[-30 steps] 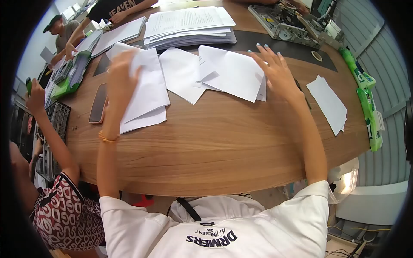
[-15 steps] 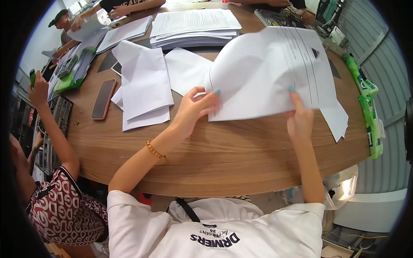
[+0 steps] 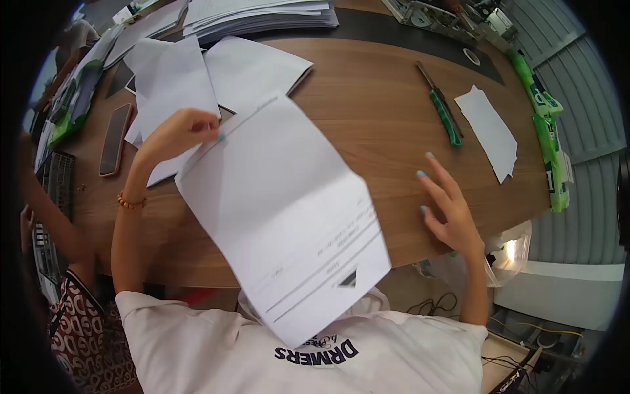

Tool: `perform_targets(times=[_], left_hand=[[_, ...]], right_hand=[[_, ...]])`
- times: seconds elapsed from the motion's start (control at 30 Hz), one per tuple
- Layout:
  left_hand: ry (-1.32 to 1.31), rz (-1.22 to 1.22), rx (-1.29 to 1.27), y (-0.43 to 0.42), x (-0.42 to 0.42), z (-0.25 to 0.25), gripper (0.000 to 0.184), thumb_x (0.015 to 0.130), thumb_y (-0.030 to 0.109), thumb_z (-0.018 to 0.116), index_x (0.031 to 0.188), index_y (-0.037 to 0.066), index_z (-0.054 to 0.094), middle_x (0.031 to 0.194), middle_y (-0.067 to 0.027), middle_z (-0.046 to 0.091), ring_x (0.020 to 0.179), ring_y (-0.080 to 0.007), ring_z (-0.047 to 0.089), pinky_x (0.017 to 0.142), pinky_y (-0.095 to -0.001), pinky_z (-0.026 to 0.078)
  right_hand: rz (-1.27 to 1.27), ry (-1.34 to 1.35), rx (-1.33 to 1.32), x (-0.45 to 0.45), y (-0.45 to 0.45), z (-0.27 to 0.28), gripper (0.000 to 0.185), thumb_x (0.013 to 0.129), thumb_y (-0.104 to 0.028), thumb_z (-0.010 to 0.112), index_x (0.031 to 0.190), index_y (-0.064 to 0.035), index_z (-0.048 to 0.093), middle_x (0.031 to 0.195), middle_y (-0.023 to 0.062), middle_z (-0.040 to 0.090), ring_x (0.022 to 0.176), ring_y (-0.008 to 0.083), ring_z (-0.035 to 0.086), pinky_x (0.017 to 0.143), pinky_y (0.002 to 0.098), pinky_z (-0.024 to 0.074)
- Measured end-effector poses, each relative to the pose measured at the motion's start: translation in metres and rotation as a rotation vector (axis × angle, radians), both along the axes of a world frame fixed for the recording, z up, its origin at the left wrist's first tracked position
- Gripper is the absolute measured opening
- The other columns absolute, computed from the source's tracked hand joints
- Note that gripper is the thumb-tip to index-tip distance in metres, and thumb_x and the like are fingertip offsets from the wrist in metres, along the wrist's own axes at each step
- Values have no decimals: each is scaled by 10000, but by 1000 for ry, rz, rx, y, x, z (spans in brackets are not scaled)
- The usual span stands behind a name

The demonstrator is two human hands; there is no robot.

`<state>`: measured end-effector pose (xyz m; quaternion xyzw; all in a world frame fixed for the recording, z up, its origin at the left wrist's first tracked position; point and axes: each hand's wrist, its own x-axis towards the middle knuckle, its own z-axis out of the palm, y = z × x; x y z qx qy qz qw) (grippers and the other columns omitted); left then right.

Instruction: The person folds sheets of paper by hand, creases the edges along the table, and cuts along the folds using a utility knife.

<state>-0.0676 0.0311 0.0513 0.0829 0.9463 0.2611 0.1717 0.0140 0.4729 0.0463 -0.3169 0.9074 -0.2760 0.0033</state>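
Observation:
Pinched in my left hand (image 3: pixel 187 134) is the upper left edge of a creased printed sheet (image 3: pixel 289 210), which hangs tilted over the table's front edge and my shirt. My right hand (image 3: pixel 449 210) is raised to the right of the sheet, fingers apart, touching nothing. Beyond my left hand lie loose white papers (image 3: pixel 172 82), and another white sheet (image 3: pixel 252 69) is beside them. A green-handled tool (image 3: pixel 446 118) rests on the table beyond my right hand. To its right is a folded white paper (image 3: pixel 489 131).
A phone (image 3: pixel 115 140) lies at the left. Stacked papers (image 3: pixel 262 18) stand at the back, with an opened metal device (image 3: pixel 426 14) right of them. Green packets (image 3: pixel 550 157) line the right edge. A person's arm (image 3: pixel 52 203) is at the far left. A tape roll (image 3: pixel 472 56) lies back right.
The printed sheet has swung toward me and to the left in my left hand. My right hand has let go of it. The green-handled tool has come into sight, and the view has tipped down.

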Motion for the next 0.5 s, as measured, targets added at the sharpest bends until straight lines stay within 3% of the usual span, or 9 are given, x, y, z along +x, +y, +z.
perform_targets(times=[0.1,0.13,0.17,0.2,0.23,0.3,0.37,0.43,0.5], left_hand=[[236,48,65,27,4,-2,140,819,99,598,741,-9,557,547,3,414,534,-76,345,492,-246,289],[321,15,4,26,2,-11,104,814,101,617,866,14,595,579,-16,455,527,-101,387,506,-260,343],[317,22,2,28,5,-14,104,814,101,617,866,14,595,579,-16,455,527,-101,387,506,-260,343],[399,75,17,33,12,-17,206,805,97,628,995,39,574,689,-37,518,600,-123,459,566,-268,393],[475,128,34,39,22,-20,340,796,93,640,1123,64,553,799,-57,581,674,-146,531,626,-276,443],[820,61,85,50,52,-13,539,754,228,698,1240,128,488,1001,-89,635,850,-234,619,743,-311,489],[411,-292,271,24,98,11,891,607,337,805,1343,79,374,1365,-165,391,1279,-307,359,1033,-409,298],[352,-415,116,34,138,16,1064,441,468,829,1325,69,391,1405,-181,329,1329,-312,276,1077,-454,213],[492,-355,38,56,168,-13,813,544,407,784,1229,70,506,1334,-167,437,1285,-295,364,1067,-467,246]], right_hand=[[173,100,1,1,-31,-3,614,646,-16,670,1231,-104,505,1370,165,371,1202,336,433,983,413,366],[232,131,-34,6,-41,-5,594,640,-34,683,1208,-106,523,1347,166,398,1183,333,449,975,414,373],[291,164,-69,8,-51,-7,574,634,-53,696,1184,-108,541,1323,167,426,1165,330,464,968,416,379],[268,296,-107,6,-59,-13,492,631,-67,705,1106,-59,576,1179,162,544,1078,318,531,897,405,442],[276,285,-104,6,-60,-16,492,631,-67,705,1106,-59,576,1179,162,544,1078,318,531,897,405,442],[241,287,-169,2,-62,-20,424,626,-45,706,1033,-8,592,1023,149,612,975,301,583,796,378,496],[174,335,-167,8,-68,-10,401,614,-40,714,993,3,592,978,143,620,945,303,590,758,367,503],[102,370,-163,16,-74,-1,379,601,-35,722,954,14,593,934,138,627,915,306,597,720,356,510],[11,304,-274,22,-83,3,406,573,-47,746,936,4,572,942,144,625,899,327,587,727,367,499]])
